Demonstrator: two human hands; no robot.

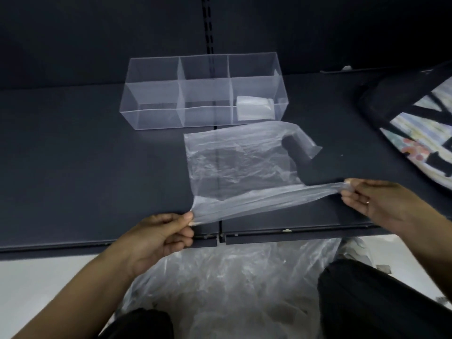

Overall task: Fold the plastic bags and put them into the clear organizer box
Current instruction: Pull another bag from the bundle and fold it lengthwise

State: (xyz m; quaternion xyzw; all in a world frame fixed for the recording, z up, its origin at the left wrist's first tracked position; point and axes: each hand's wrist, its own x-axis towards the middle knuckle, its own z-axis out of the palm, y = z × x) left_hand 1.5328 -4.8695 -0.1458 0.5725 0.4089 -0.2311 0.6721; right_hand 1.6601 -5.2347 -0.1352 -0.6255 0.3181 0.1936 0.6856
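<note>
Plastic bag (234,162) lies flat on the dark shelf (85,167), just in front of the clear organizer box (203,94). Its near edge is lifted and stretched between two hands: the left hand (161,238) pinches one corner, the right hand (376,201) pinches the other end. A folded bag (254,107) sits in the box's front right compartment. More loose plastic (232,289) lies below the shelf edge.

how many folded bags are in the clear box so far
1: the folded bag sits at the right end of the organizer box. The rest of it looks empty.
</note>
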